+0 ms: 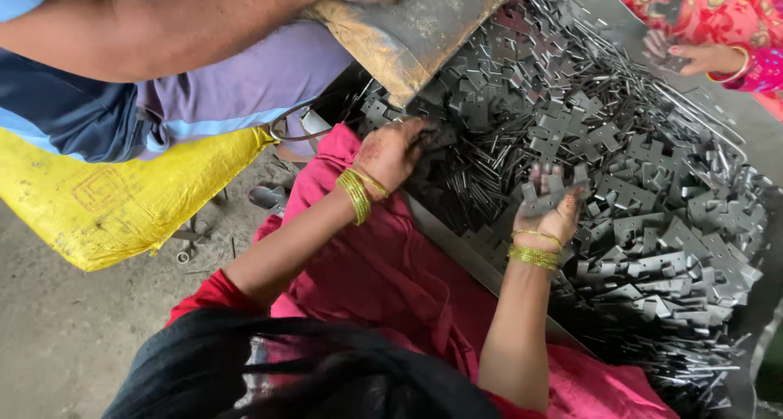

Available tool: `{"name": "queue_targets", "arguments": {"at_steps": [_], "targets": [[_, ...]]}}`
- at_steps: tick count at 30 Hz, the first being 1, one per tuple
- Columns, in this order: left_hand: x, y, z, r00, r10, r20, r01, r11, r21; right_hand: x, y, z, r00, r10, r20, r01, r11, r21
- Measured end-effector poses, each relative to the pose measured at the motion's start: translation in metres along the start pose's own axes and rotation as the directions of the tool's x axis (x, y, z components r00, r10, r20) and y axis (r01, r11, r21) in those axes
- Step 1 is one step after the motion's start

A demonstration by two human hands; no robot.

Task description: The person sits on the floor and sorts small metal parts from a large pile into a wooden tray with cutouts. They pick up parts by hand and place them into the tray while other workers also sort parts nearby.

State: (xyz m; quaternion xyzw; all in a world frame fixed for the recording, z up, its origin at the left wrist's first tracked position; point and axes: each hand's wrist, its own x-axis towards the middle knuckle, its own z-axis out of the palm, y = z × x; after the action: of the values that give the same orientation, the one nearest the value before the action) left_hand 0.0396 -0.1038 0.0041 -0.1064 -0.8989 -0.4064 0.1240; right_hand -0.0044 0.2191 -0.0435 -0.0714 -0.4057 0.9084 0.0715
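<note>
Fingers of the right hand (551, 211) curl upward, clasping small grey stamped metal plates (553, 189) above the heaped pile of grey metal pieces (652, 223); the left hand (395, 150) pinches pieces at the pile's edge.

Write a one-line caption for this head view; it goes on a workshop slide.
Left hand reaches into a heap of grey metal plates; right hand holds several.
</note>
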Motion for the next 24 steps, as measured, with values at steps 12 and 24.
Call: {"name": "queue_targets", "arguments": {"at_steps": [12,24], "targets": [[0.003,-0.024,0.155,0.928,-0.023,0.373,-0.197,0.817,0.541,-0.013,0.037,0.009,0.953,-0.054,0.298,0.243,-0.450,-0.859],[0.056,-0.008,0.124,0.936,-0.325,0.139,0.288,0.929,0.235,-0.056,-0.108,0.013,0.851,-0.506,-0.139,0.422,0.817,-0.393]]}}
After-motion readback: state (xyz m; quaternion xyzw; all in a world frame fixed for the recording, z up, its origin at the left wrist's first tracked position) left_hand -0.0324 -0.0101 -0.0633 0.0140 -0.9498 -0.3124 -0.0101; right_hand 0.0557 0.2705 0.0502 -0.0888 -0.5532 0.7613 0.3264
